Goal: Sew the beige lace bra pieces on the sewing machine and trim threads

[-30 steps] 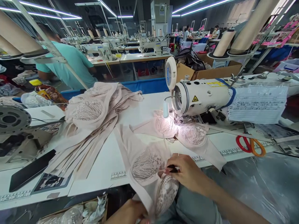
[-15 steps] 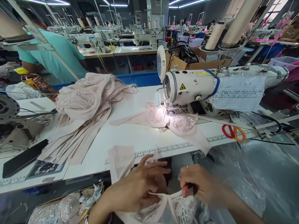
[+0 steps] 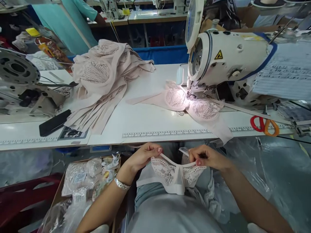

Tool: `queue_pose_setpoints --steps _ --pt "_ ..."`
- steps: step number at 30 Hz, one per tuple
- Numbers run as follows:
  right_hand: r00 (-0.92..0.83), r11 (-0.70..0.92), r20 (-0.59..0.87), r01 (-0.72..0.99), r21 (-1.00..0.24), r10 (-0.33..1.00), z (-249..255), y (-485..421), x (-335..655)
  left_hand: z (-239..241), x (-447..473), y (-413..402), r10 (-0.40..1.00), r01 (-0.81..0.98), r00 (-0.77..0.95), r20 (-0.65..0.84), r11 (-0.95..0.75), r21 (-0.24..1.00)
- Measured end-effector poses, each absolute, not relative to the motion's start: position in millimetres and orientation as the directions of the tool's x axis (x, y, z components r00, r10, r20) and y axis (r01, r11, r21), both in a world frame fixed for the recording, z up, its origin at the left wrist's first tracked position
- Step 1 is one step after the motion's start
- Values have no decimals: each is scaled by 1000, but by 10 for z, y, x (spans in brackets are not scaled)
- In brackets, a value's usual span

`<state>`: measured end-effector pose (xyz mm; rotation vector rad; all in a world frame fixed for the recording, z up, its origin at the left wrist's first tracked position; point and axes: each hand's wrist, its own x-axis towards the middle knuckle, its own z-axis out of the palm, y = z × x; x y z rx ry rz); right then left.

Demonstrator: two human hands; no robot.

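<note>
Over my lap, a pale pink lace bra (image 3: pixel 178 176) is stretched between both hands, its lace cups facing up. My left hand (image 3: pixel 146 155) pinches its upper edge on the left. On the right, my right hand (image 3: pixel 206 157) grips the same edge, fingers curled round it. A second bra (image 3: pixel 204 110) lies under the lit needle of the white sewing machine (image 3: pixel 218 56), with one wing hanging over the table's front edge. To its left sits a heaped pile of similar bras (image 3: pixel 97 77).
Red and orange scissors (image 3: pixel 264 125) lie at the right of the white table (image 3: pixel 116 121). A black phone-like slab (image 3: pixel 54 123) is at the left. A box of plastic-wrapped items (image 3: pixel 79 174) stands below, left of me. A person in a teal shirt (image 3: pixel 64 22) is beyond the table.
My view has tilted downward. Both hands have drawn the bra closer over my lap and spread it out; my left hand now pinches its edge rather than reaching across with fingers extended.
</note>
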<state>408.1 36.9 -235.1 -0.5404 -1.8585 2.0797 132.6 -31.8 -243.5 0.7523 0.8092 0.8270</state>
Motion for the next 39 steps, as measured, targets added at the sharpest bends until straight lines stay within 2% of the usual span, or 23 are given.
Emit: queue_pose_setpoints --steps 2,6,13,15,18,19,21,23,24,25,27,28,30,32,35,39 --pt "-846 -237 -76 -61 -970 527 -2408 346 4047 -2519 1413 -369 870 -476 387 -306 473 741" --pt "-769 -392 -80 -230 -891 634 -2512 269 3956 -2587 1574 -410 893 -581 334 -301 447 680" --pt "-765 -374 -65 -237 -897 641 -2538 263 3963 -2539 1619 -409 897 -633 291 -332 441 637" --pt "-794 -261 -78 -104 -960 603 -2484 301 3987 -2523 1630 -394 895 -626 300 -331 446 640" --pt "-851 121 -101 189 -974 515 -2359 327 3967 -2508 1686 -320 886 -591 341 -314 462 662" --pt "-877 233 -84 216 -948 472 -2316 321 3951 -2498 1707 -281 885 -577 352 -305 462 674" --pt "-928 323 -10 140 -936 373 -2239 291 3934 -2449 1731 -201 890 -553 361 -279 445 704" --pt "-948 287 48 46 -957 314 -2184 243 3967 -2347 1729 -155 959 -443 238 -153 248 861" --pt "-945 248 55 28 -968 321 -2165 214 4003 -2279 1723 -159 992 -304 125 -22 60 951" --pt "-937 209 50 24 -978 345 -2151 182 4047 -2208 1721 -184 989 -100 23 148 -145 984" --pt "-899 179 45 38 -983 435 -2141 108 4130 -2088 1742 -297 896 291 -13 443 -421 859" --pt "-869 195 53 51 -979 492 -2145 66 4155 -2054 1772 -374 866 374 45 497 -476 796" --pt "-791 287 102 96 -953 603 -2170 -20 4158 -2058 1867 -526 849 395 212 485 -528 752" --pt "-710 412 185 160 -897 679 -2214 -101 4107 -2144 1979 -629 840 398 299 453 -541 741" --pt "-643 545 303 213 -811 703 -2292 -198 4007 -2309 2083 -655 852 459 266 450 -523 718" --pt "-620 611 367 237 -755 694 -2366 -262 3951 -2383 2065 -587 864 432 245 440 -504 748"
